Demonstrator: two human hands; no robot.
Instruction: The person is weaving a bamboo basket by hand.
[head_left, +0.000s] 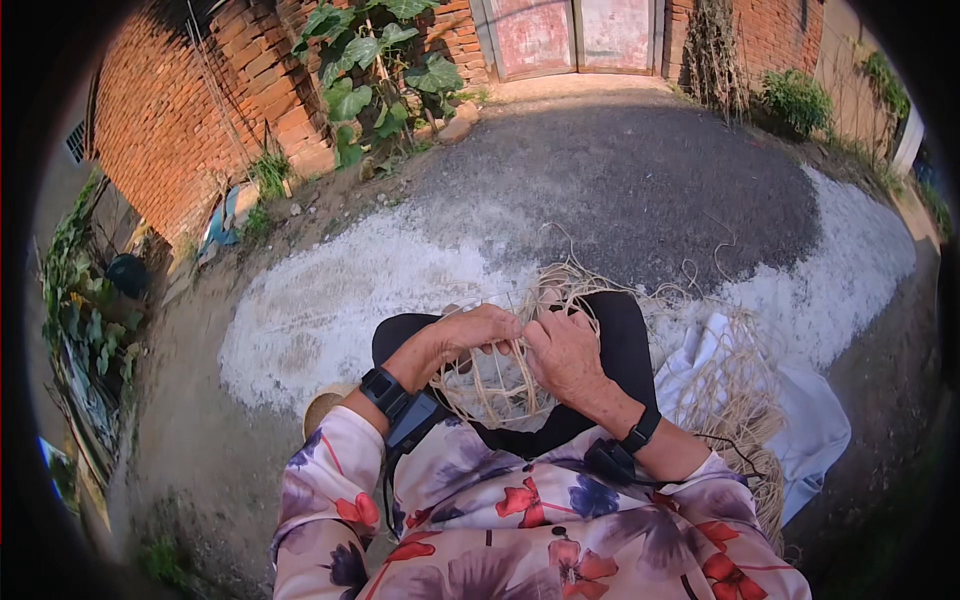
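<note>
Between the legs [628, 345]: cord [490, 385], beige, in open, mesh-like loops; more strands trail past the right knee.
Left hand [475, 330]: above the gap between the legs, nearer the left knee; thumb and fingers pinched on cord, tips meeting just beside the other hand.
Right hand [563, 355]: above the gap, against the right knee in this view; fingers curled in, gripping cord; exact strand cannot be told.
Straps [641, 430]: black, one per wrist, over the legs.
Heap [735, 385]: tangled beige cord, right of the legs, lying on cloth [810, 410], which is white and rumpled.
Ground [320, 290]: whitish around the legs, dark grey farther ahead.
Door [570, 35]: two-leaved, faded red and white, well ahead of the legs.
Vine [370, 70]: broad-leaved, ahead and left of the legs, by a brick wall [190, 130].
</note>
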